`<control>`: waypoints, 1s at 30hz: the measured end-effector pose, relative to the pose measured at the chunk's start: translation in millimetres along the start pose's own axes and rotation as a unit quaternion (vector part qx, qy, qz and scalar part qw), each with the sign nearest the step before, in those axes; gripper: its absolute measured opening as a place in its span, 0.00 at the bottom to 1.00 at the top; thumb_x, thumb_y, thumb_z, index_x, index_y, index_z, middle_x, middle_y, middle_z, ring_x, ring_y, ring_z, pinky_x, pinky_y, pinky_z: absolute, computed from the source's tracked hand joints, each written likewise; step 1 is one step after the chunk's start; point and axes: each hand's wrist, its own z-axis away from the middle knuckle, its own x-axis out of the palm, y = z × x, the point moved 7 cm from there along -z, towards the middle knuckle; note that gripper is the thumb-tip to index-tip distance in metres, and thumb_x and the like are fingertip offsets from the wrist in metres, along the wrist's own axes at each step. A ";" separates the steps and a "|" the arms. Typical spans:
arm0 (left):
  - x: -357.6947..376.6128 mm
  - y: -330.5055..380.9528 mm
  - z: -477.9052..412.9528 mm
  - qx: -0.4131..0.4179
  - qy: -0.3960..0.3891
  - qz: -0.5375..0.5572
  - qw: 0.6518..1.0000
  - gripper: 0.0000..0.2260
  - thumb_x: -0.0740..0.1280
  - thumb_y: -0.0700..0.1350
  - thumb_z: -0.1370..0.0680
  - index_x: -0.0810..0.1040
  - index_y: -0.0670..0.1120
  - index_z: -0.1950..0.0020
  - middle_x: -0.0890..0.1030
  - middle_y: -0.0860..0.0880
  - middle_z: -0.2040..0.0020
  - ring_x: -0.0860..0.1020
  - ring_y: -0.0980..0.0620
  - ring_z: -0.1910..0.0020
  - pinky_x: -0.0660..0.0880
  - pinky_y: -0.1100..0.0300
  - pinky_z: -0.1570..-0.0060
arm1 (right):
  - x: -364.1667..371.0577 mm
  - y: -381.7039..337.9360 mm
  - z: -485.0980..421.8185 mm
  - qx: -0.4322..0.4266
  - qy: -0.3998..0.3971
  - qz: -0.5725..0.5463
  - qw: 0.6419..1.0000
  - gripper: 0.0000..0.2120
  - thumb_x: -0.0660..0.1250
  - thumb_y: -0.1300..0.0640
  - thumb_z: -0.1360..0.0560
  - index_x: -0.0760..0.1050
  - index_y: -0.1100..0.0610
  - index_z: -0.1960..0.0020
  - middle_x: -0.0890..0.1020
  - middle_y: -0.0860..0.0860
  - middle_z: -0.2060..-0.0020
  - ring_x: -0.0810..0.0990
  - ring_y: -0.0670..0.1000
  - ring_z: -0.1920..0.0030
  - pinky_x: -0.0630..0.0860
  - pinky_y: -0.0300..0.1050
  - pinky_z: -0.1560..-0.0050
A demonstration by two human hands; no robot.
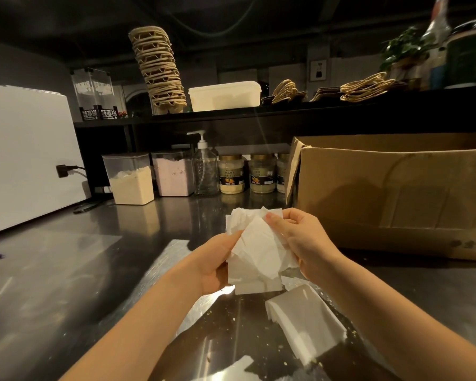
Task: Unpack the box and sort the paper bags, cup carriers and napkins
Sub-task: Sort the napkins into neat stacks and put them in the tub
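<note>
Head view. Napkins (259, 257) are clamped between the fingers of left hand (215, 268) and right hand (302, 240) above the tabletop (66, 270), near the box (396, 188). Carriers (160, 70) and bags (364, 88) are already stacked on the shelf (286, 110); napkin sorting is judged the remaining step.

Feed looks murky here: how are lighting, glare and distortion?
Head view: dim room, glare streaks on the steel counter; napkins in left hand and right hand clearly lit; wide-angle bends the shelf and box edges; top right corner smeared.
</note>
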 end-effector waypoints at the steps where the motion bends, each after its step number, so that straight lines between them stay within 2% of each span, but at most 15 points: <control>1: 0.0 -0.1 0.1 -0.001 -0.003 -0.001 1.000 0.08 0.64 0.52 0.22 0.76 0.51 0.46 0.84 0.47 0.58 0.81 0.47 0.55 0.80 0.54 0.62 | -0.4 -0.6 0.2 -0.002 0.002 0.003 1.000 0.04 0.66 0.52 0.23 0.75 0.53 0.51 0.81 0.52 0.51 0.82 0.54 0.52 0.81 0.54 0.49; 4: 0.7 -0.3 0.4 -0.007 -0.008 0.016 1.000 0.18 0.68 0.55 0.30 0.77 0.49 0.43 0.84 0.44 0.53 0.81 0.44 0.52 0.80 0.50 0.56 | -2.4 -0.8 -0.3 -0.003 0.011 0.014 1.000 0.05 0.67 0.52 0.24 0.76 0.52 0.50 0.81 0.51 0.51 0.82 0.53 0.51 0.81 0.55 0.49; 8: 1.9 -0.2 2.4 -0.005 -0.006 0.007 1.000 0.07 0.64 0.50 0.21 0.77 0.49 0.47 0.83 0.46 0.59 0.81 0.47 0.55 0.80 0.53 0.61 | -1.0 0.2 -0.1 -0.002 0.010 0.024 1.000 0.05 0.67 0.52 0.24 0.76 0.52 0.50 0.81 0.51 0.51 0.82 0.52 0.52 0.82 0.51 0.50; 11: 1.3 0.6 2.4 0.002 0.001 -0.012 1.000 0.06 0.63 0.48 0.20 0.76 0.49 0.46 0.84 0.47 0.59 0.81 0.48 0.57 0.80 0.56 0.66 | -0.6 -2.7 0.6 -0.009 0.004 0.022 1.000 0.07 0.67 0.52 0.24 0.73 0.53 0.48 0.80 0.50 0.52 0.81 0.50 0.55 0.81 0.44 0.59; 14: -0.6 2.4 1.7 0.009 0.019 -0.005 1.000 0.06 0.62 0.48 0.19 0.76 0.50 0.45 0.83 0.46 0.55 0.81 0.47 0.54 0.79 0.53 0.61 | -1.5 -7.4 -0.2 -0.017 -0.001 0.047 0.999 0.16 0.69 0.50 0.25 0.67 0.49 0.41 0.74 0.46 0.52 0.76 0.45 0.58 0.72 0.34 0.66; 16: -3.1 3.0 1.7 0.009 0.031 0.007 0.999 0.06 0.62 0.49 0.19 0.76 0.50 0.46 0.84 0.46 0.56 0.81 0.46 0.54 0.78 0.51 0.60 | -3.3 -9.4 -1.8 -0.019 0.003 0.064 0.998 0.19 0.70 0.50 0.25 0.68 0.49 0.38 0.74 0.46 0.51 0.74 0.43 0.59 0.69 0.33 0.68; 18: -3.9 4.1 2.3 0.012 0.037 0.026 0.999 0.06 0.62 0.48 0.19 0.77 0.50 0.47 0.85 0.47 0.60 0.82 0.47 0.57 0.79 0.51 0.62 | -4.6 -10.2 -3.3 -0.024 0.002 0.088 0.996 0.15 0.70 0.53 0.25 0.72 0.51 0.41 0.78 0.47 0.50 0.76 0.44 0.57 0.70 0.31 0.70; 24: -5.0 5.8 2.3 0.024 0.054 0.030 0.998 0.04 0.63 0.47 0.19 0.76 0.50 0.48 0.83 0.46 0.57 0.81 0.47 0.57 0.78 0.52 0.63 | -9.9 -8.9 -2.2 -0.042 0.025 0.134 0.990 0.02 0.68 0.57 0.24 0.77 0.55 0.52 0.80 0.50 0.57 0.78 0.48 0.59 0.74 0.36 0.66; 28: -5.4 5.5 2.9 0.013 0.056 0.040 0.998 0.06 0.63 0.47 0.19 0.77 0.48 0.46 0.85 0.47 0.61 0.83 0.49 0.61 0.79 0.54 0.66 | -16.5 -17.0 -2.1 -0.048 0.036 0.107 0.992 0.02 0.65 0.59 0.22 0.76 0.56 0.53 0.80 0.51 0.57 0.77 0.47 0.60 0.74 0.37 0.64; 30: -7.8 4.1 3.2 0.004 0.065 0.044 0.997 0.06 0.64 0.47 0.19 0.78 0.47 0.47 0.85 0.47 0.60 0.83 0.48 0.61 0.79 0.53 0.64 | -21.0 -22.3 -2.3 -0.040 0.036 0.059 0.997 0.02 0.65 0.60 0.22 0.76 0.56 0.52 0.80 0.53 0.55 0.76 0.49 0.58 0.74 0.37 0.62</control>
